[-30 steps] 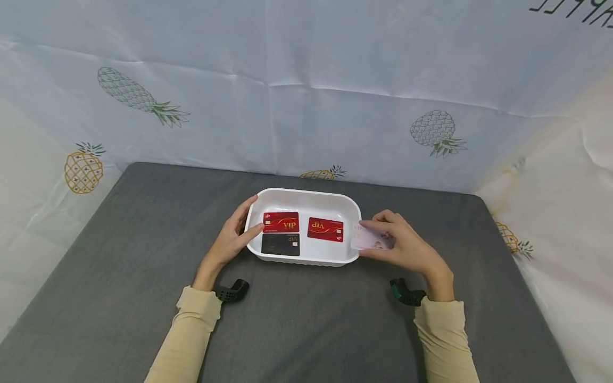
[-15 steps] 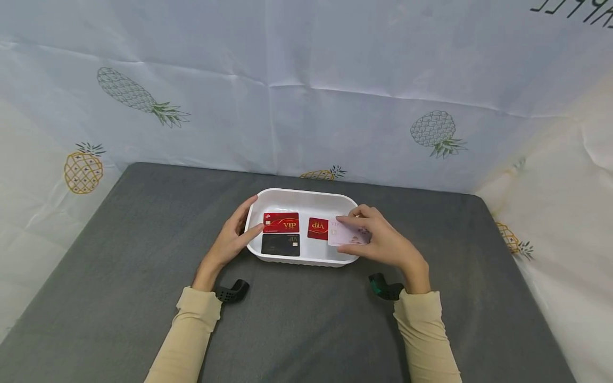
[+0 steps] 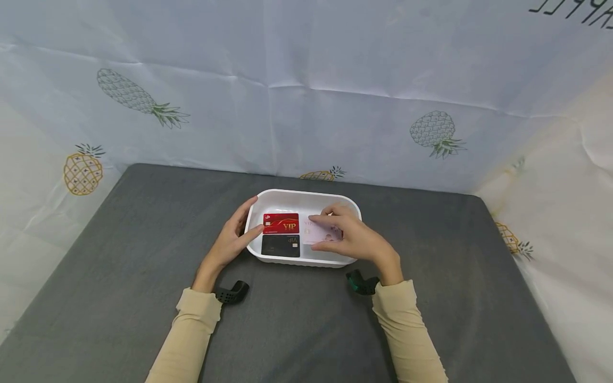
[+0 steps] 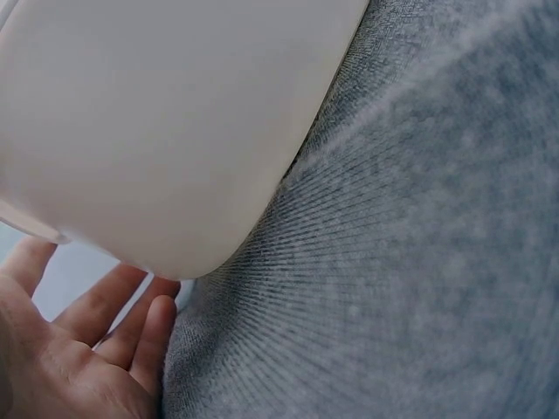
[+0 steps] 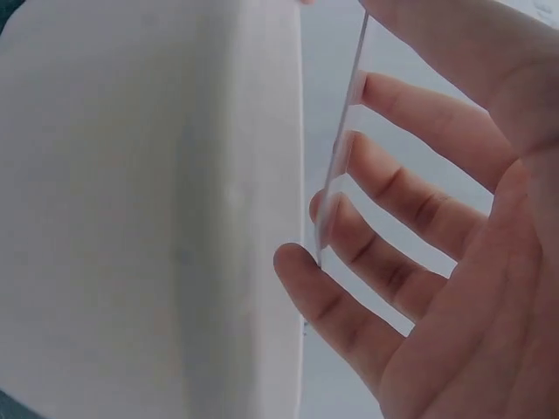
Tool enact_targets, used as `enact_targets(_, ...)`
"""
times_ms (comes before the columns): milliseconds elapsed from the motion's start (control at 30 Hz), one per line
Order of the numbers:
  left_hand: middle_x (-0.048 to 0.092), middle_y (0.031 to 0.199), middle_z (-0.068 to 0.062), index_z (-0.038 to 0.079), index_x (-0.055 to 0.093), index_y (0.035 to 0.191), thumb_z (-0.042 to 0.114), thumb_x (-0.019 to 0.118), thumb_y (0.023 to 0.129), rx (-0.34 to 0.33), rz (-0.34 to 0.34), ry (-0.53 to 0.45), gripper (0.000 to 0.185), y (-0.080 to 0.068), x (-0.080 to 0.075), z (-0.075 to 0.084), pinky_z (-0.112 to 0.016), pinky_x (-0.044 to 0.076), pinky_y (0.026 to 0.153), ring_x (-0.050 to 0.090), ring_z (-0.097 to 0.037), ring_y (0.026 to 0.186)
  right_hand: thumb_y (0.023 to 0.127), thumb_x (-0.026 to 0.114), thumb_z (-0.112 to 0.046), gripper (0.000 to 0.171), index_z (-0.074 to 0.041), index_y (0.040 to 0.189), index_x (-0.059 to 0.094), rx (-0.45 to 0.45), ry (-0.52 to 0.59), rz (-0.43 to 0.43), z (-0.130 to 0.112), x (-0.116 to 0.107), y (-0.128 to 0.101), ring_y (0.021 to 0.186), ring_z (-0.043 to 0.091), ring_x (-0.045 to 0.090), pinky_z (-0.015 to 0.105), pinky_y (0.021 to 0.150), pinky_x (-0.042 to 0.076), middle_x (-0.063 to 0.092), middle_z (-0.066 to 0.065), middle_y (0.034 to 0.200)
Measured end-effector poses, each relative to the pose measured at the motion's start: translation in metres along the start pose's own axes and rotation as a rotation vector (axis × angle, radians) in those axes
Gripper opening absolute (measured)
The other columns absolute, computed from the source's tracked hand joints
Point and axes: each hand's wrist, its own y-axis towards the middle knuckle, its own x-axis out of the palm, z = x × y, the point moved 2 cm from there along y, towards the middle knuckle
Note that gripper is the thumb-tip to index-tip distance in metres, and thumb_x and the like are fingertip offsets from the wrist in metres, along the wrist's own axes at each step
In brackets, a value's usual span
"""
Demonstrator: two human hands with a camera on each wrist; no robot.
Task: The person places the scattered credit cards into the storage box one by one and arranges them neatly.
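A white tray (image 3: 306, 193) sits mid-table with a red VIP card (image 3: 281, 223) and a black card (image 3: 280, 245) lying flat in its left half. My right hand (image 3: 337, 238) pinches a pale pink card (image 3: 318, 233) over the tray's right half, covering whatever lies beneath. In the right wrist view that pink card (image 5: 341, 148) appears edge-on between thumb and fingers (image 5: 419, 201), beside the tray wall (image 5: 131, 218). My left hand (image 3: 239, 231) rests against the tray's left end, thumb on the rim. The left wrist view has its fingers (image 4: 105, 327) lying relaxed below the tray wall (image 4: 175, 131).
The table carries a grey cloth (image 3: 119, 255) and is bounded by a pineapple-print sheet (image 3: 306, 106) at the back and both sides. Black wrist mounts (image 3: 231, 292) (image 3: 361, 283) hang under my sleeves.
My right hand carried the pink card leftward from beyond the tray's right rim to above its right half, hiding the second red card. The left hand stayed put.
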Motion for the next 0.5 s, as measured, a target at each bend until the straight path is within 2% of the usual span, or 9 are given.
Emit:
enact_targets(167, 0.043, 0.156, -0.020, 0.016, 0.028, 0.162, 0.011, 0.065, 0.096, -0.001, 0.003, 0.010, 0.075, 0.000, 0.000, -0.001, -0.060, 0.037, 0.111, 0.046, -0.039, 0.137, 0.084, 0.085, -0.025, 0.057, -0.006, 0.135, 0.066, -0.028, 0.019, -0.031, 0.002, 0.008, 0.007, 0.103, 0.019, 0.052, 0.030, 0.084, 0.047, 0.063, 0.011, 0.119)
enact_targets(300, 0.045, 0.155, -0.019, 0.017, 0.029, 0.162, 0.011, 0.065, 0.096, 0.002, 0.004, 0.020, 0.075, 0.001, 0.000, -0.001, -0.059, 0.038, 0.109, 0.048, -0.039, 0.135, 0.085, 0.084, -0.025, 0.058, -0.005, 0.136, 0.066, -0.004, 0.025, -0.076, 0.005, 0.013, 0.011, 0.103, 0.019, 0.053, 0.030, 0.083, 0.046, 0.063, 0.011, 0.119)
enact_targets(500, 0.045, 0.155, -0.020, 0.016, 0.029, 0.162, 0.011, 0.065, 0.096, 0.005, 0.007, 0.020, 0.075, 0.001, 0.000, 0.000, -0.058, 0.039, 0.108, 0.049, -0.039, 0.134, 0.086, 0.083, -0.029, 0.060, -0.002, 0.136, 0.065, 0.048, -0.029, -0.136, 0.009, 0.015, 0.012, 0.099, 0.019, 0.054, 0.028, 0.082, 0.046, 0.064, 0.013, 0.116)
